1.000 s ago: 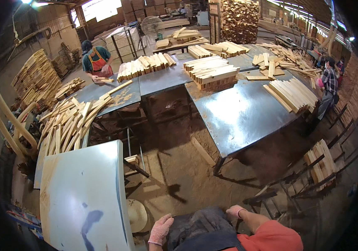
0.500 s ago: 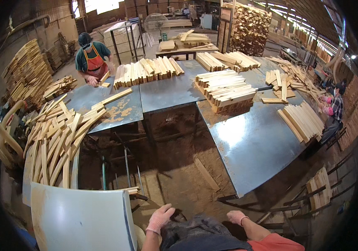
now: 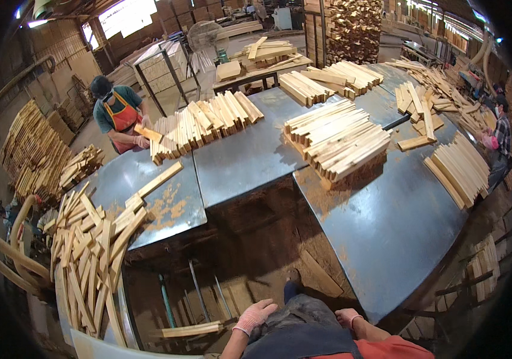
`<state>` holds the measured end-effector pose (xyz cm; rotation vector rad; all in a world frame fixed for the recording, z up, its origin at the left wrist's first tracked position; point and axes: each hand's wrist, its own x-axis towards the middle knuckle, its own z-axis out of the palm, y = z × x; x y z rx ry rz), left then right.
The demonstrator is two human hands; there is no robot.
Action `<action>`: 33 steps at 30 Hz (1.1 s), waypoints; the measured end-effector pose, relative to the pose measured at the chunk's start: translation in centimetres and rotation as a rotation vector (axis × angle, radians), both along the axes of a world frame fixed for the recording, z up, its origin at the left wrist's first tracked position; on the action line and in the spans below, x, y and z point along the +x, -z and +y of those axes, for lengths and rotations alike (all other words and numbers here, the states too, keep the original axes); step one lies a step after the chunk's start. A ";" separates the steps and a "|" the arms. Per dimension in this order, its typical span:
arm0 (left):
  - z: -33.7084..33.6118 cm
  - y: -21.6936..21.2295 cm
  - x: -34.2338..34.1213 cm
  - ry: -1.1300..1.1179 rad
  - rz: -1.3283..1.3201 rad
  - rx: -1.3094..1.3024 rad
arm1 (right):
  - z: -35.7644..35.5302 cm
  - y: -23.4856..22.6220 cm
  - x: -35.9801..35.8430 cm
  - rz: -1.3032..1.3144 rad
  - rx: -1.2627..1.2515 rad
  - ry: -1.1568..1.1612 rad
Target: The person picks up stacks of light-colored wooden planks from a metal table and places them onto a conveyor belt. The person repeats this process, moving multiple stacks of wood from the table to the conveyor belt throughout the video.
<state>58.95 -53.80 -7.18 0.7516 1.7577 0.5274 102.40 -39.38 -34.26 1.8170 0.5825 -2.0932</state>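
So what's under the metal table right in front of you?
Under the metal table lie dark sawdust floor, a loose wood slat and metal bars. Further in, the tabletop covers everything.

I'm looking over a big grey metal surface (image 3: 387, 239) dusted with sawdust. A stack of wood slats (image 3: 339, 140) sits mid-surface, a long row of slats (image 3: 208, 119) beyond it. Far left, a person in an orange apron (image 3: 118, 116) handles a board (image 3: 148, 133). A loose pile of sticks (image 3: 91, 251) spills at left.
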 end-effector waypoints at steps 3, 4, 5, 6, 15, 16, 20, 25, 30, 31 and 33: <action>5.2 -0.7 -4.8 0.062 0.071 -0.029 | 9.8 -1.4 -6.7 0.183 0.818 -1.237; 7.4 -1.4 -6.9 0.080 0.084 0.014 | 13.3 -2.7 -9.7 0.162 1.043 -1.366; 9.5 -2.0 -8.8 0.111 0.121 0.066 | 16.6 -4.0 -12.8 0.123 1.188 -1.383; 11.5 -2.0 -10.3 0.004 0.107 0.000 | 19.8 -5.2 -16.1 0.144 1.234 -1.390; 25.9 0.2 -21.4 -0.248 0.015 0.082 | 36.1 -18.2 -45.0 0.377 1.127 -0.599; 27.1 0.9 -22.7 -0.231 -0.013 0.102 | 36.7 -18.6 -46.8 0.416 0.923 -0.542; 32.8 4.1 -29.6 -0.395 -0.204 0.171 | 38.1 -16.8 -54.8 0.401 0.740 -0.592; 46.4 6.6 -47.3 -0.499 0.185 0.211 | 42.2 -16.2 -63.0 0.225 0.782 -0.654; 64.3 4.7 -67.5 -0.396 0.554 0.141 | 47.8 -19.2 -69.6 0.228 0.609 -0.538; 67.9 4.6 -70.9 -0.401 0.627 0.180 | 48.6 -19.4 -70.5 0.214 0.681 -0.524; 74.3 3.9 -76.0 -0.426 0.863 0.112 | 49.4 -19.5 -71.6 0.158 0.491 -0.328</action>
